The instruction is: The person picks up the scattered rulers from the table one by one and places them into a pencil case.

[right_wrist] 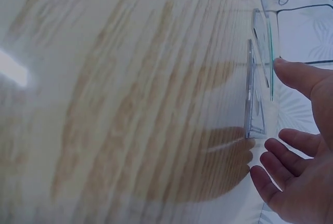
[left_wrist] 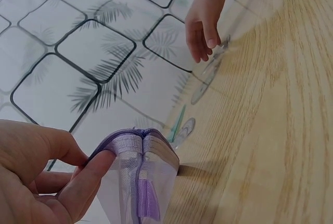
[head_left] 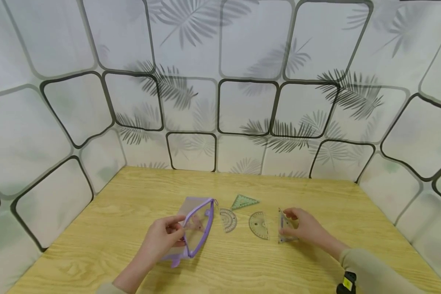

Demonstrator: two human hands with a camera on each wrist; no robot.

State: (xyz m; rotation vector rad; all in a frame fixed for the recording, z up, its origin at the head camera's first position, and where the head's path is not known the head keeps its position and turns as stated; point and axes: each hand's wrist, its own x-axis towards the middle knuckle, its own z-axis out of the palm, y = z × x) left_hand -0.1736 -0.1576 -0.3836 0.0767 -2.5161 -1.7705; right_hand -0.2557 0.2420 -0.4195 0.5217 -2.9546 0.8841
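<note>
My left hand (head_left: 161, 239) pinches one edge of the opening of a mesh pouch (left_wrist: 127, 177) with purple zip trim. Its mouth stands open towards the right, and a pinkish shape shows through inside. In the head view my right hand (head_left: 306, 226) is over a clear triangular set square (head_left: 283, 236). The right wrist view has its thumb (right_wrist: 302, 76) and fingers spread apart, close beside the set square lying on the table. Between the hands lie a clear half-round protractor (head_left: 258, 224), a second protractor (head_left: 228, 220) near the pouch, and a green set square (head_left: 243, 201).
The light wood table (head_left: 242, 269) carries all these pieces. Patterned white cloth (head_left: 242, 110) with dark rounded squares and leaves closes off the back and both sides. A black strap with a yellow mark (head_left: 347, 282) is by the right sleeve.
</note>
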